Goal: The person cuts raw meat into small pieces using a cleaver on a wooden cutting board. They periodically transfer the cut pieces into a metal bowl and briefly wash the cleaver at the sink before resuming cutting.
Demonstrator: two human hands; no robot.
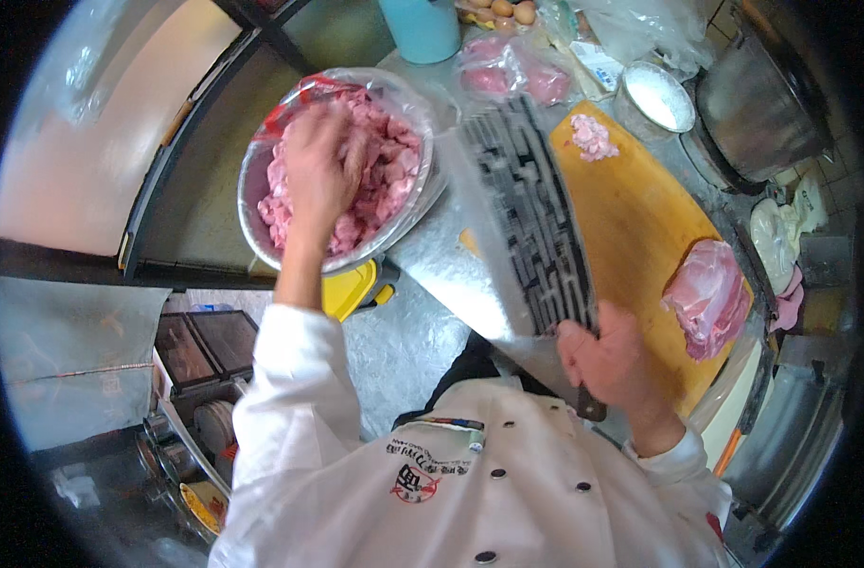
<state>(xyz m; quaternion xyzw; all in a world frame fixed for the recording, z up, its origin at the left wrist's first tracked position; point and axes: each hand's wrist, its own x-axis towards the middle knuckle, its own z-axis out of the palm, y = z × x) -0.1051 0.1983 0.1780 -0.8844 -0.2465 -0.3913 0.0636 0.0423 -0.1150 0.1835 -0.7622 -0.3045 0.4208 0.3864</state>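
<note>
My left hand [323, 153], blurred by motion, is over raw pink meat pieces [386, 167] in a round, plastic-lined basin [250, 240]. Its fingertips are unclear, so I cannot tell whether they grip any meat. In my right hand [609, 355] is a cleaver with a broad, dark-patterned blade [535, 213], held above the near-left side of a wooden cutting board [616, 220]. The blade points away from me and hides part of the board. A large raw meat piece [712, 298] lies on the board's right side. A small pile of chopped meat [594, 138] sits near its far end.
Beyond the board stand bagged meat [510, 71], a metal bowl of white contents [654, 99] and a large pot [758, 106]. A light blue container [421, 28] and eggs [503, 8] are at the back. Below the basin is a yellow lid [347, 291].
</note>
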